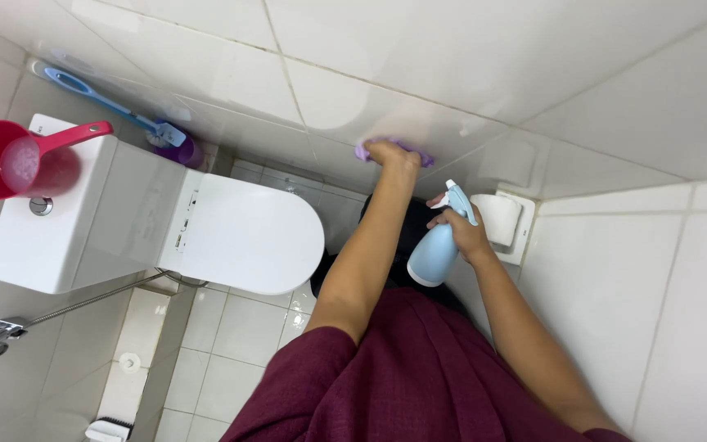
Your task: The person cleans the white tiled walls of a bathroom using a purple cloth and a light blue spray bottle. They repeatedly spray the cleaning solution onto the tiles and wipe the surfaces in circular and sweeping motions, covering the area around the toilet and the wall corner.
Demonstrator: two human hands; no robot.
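— What fills the view?

— A white tiled wall (484,74), with a closed white toilet (239,233) and its cistern (83,221) off to the left; a red dipper (10,160) sits on the cistern.

— And the hands?

— The left hand (390,153) is pressed flat on a purple cloth (419,155) against the wall tile, fingers closed over it. The right hand (461,232) is wrapped around the neck of a pale blue spray bottle (435,250), just below and right of the cloth.

— How does the bottle lie?

— Long axis tilted, nozzle up toward the wall, base hanging down. The left hand is nearer the wall; a toilet-roll holder (505,221) sits just beside the bottle.
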